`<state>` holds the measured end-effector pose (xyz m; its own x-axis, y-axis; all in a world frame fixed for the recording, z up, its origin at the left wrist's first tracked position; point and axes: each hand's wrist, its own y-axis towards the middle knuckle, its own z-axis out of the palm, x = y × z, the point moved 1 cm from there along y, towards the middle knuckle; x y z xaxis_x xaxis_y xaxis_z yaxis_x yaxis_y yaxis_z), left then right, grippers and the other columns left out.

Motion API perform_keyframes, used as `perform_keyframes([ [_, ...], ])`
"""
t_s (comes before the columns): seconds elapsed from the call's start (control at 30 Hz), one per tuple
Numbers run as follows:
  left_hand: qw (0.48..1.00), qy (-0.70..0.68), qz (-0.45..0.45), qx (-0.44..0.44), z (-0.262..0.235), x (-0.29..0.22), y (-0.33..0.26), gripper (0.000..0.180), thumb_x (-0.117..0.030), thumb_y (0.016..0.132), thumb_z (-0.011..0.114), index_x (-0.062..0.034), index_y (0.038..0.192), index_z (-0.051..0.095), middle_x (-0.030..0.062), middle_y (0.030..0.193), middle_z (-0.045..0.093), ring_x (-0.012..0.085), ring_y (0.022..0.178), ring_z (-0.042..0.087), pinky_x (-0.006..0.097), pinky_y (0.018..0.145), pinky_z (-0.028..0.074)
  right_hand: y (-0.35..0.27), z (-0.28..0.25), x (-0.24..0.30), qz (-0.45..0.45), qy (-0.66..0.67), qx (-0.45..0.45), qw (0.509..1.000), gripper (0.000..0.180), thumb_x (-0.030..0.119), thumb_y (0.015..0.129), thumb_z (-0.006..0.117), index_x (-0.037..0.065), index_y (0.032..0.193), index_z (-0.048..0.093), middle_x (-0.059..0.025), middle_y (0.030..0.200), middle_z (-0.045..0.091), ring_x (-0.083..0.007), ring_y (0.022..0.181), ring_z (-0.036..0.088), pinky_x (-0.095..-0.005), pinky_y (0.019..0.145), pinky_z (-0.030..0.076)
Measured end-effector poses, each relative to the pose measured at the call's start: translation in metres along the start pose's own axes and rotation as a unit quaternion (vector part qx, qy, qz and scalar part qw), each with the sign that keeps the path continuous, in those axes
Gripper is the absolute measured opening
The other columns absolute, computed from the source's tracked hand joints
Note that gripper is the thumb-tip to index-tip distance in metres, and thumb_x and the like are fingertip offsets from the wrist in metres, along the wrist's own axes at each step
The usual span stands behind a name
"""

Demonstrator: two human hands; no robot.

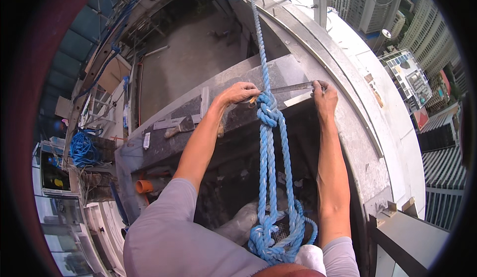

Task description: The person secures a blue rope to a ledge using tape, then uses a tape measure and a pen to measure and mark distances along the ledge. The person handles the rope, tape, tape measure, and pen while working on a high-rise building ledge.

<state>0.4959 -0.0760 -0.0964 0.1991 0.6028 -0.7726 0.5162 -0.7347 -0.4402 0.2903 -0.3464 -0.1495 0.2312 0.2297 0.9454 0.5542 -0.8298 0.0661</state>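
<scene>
Apparently, head view: thin dark strip point(294, 86) gripped at both ends to keep it taut | hands well apart, right hand point(324, 92) pinching its right end, left hand point(239, 93) seemingly closed on its left | strip spans between them, near the knotted blue rope point(268, 112), probably hanging tight under load

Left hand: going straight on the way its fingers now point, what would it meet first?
Most likely the twisted blue rope, at or just above its knot. Depth is unclear, though, so the left hand might pass behind it.
</scene>
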Motion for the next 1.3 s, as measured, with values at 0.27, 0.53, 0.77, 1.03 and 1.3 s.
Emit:
perform_keyframes([
  [0.27,0.997,0.070,0.008,-0.027,0.021,0.051,-0.051,0.035,-0.032,0.110,0.057,-0.0024,0.121,0.074,0.0113,0.111,0.077,0.0223,0.105,0.068,0.037,0.096,0.052,0.011,0.002,0.010,-0.092,-0.071,0.102,0.988,0.034,0.033,0.103,0.075,0.002,0.113,0.084,-0.0110,0.080,0.078,-0.0182,0.071,0.075,-0.0348,0.073,0.059],
  [0.53,0.994,0.067,-0.054,-0.061,0.039,0.071,-0.024,0.034,-0.030,0.106,0.062,-0.0009,0.114,0.077,0.0087,0.099,0.075,0.0188,0.094,0.065,0.036,0.087,0.053,0.029,-0.039,-0.015,-0.135,-0.098,0.105,0.980,0.039,0.035,0.104,0.071,0.001,0.119,0.082,-0.0130,0.091,0.082,-0.0206,0.080,0.078,-0.0362,0.077,0.061],
  [0.77,0.996,0.015,-0.076,-0.041,0.031,0.096,-0.007,0.030,-0.029,0.106,0.064,-0.0039,0.114,0.080,0.0057,0.099,0.076,0.0157,0.092,0.066,0.035,0.082,0.054,0.032,-0.074,-0.055,-0.106,-0.155,0.083,0.979,0.037,0.036,0.100,0.069,0.006,0.117,0.083,-0.0243,0.108,0.081,-0.0424,0.106,0.078,-0.0479,0.098,0.059],
  [1.03,0.997,-0.012,-0.074,-0.003,0.033,0.065,0.006,0.027,-0.026,0.106,0.068,-0.0046,0.111,0.083,0.0055,0.103,0.080,0.0145,0.093,0.071,0.034,0.081,0.057,0.045,-0.090,-0.087,-0.076,-0.139,0.142,0.977,0.041,0.041,0.101,0.068,0.009,0.122,0.081,-0.0229,0.111,0.081,-0.0384,0.107,0.078,-0.0459,0.099,0.059],
  [1.3,0.995,-0.052,-0.090,0.011,0.020,0.105,0.046,0.016,-0.011,0.105,0.064,-0.0019,0.103,0.076,0.0073,0.099,0.074,0.0147,0.088,0.066,0.035,0.072,0.054,0.047,-0.087,-0.097,-0.109,-0.110,0.160,0.975,0.041,0.041,0.101,0.068,0.010,0.125,0.080,-0.0237,0.117,0.080,-0.0409,0.114,0.076,-0.0466,0.101,0.057],
])
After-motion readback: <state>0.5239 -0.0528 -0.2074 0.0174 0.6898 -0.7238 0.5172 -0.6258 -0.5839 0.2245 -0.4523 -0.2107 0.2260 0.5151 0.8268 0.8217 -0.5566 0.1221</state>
